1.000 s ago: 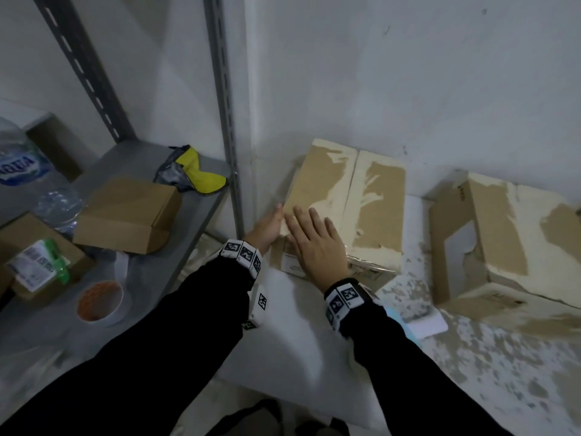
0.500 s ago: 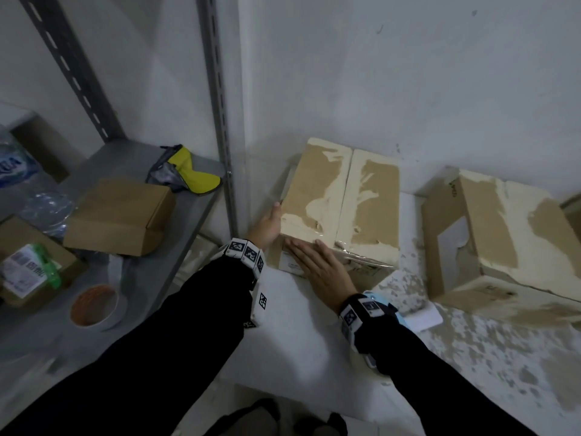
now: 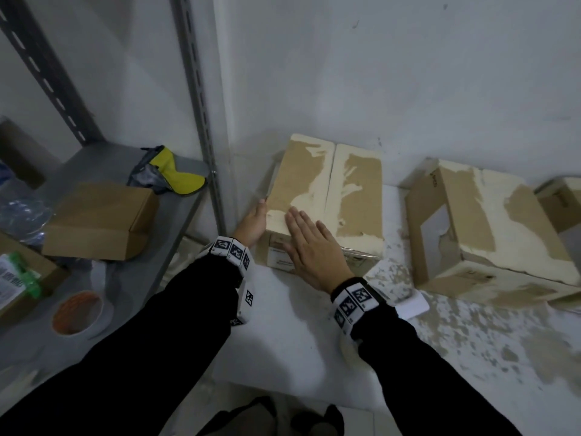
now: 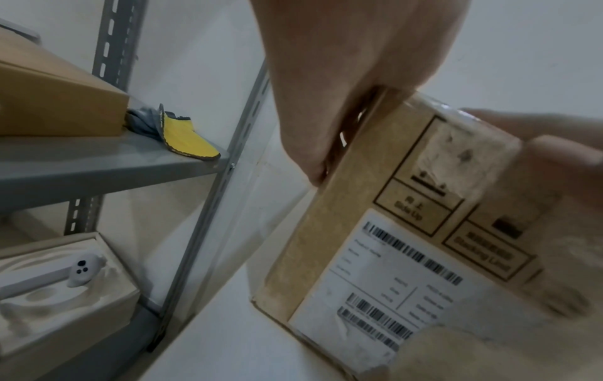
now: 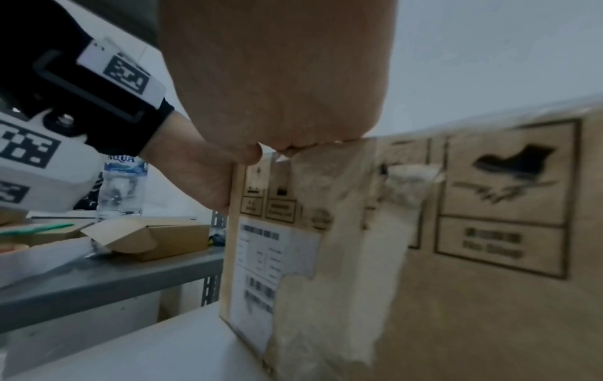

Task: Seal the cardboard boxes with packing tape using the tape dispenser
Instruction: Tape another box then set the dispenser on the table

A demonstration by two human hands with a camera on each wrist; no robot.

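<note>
A cardboard box point(image 3: 327, 196) with torn, peeled paper on its closed top flaps stands against the wall on a white table point(image 3: 283, 341). My left hand point(image 3: 253, 220) presses flat against the box's left side, near the front corner. My right hand point(image 3: 309, 243) lies flat over the front top edge with its fingers straight on the left flap. In the left wrist view the box point(image 4: 408, 245) shows a barcode label and glossy clear tape over its front edge. The right wrist view has the palm point(image 5: 277, 77) resting on that edge. A tape roll point(image 3: 78, 313) lies on the grey shelf.
A second torn box point(image 3: 487, 228) stands to the right, with a third point(image 3: 562, 202) behind it. The grey metal shelf point(image 3: 132, 278) on the left holds a small brown box point(image 3: 100, 221), a yellow cloth point(image 3: 177, 176) and a water bottle point(image 3: 22, 212). The shelf's upright post point(image 3: 204, 121) stands close to the left hand.
My right hand slid from the box's top down onto its front face, then came back up over the front top edge. The left hand stayed on the box's left side.
</note>
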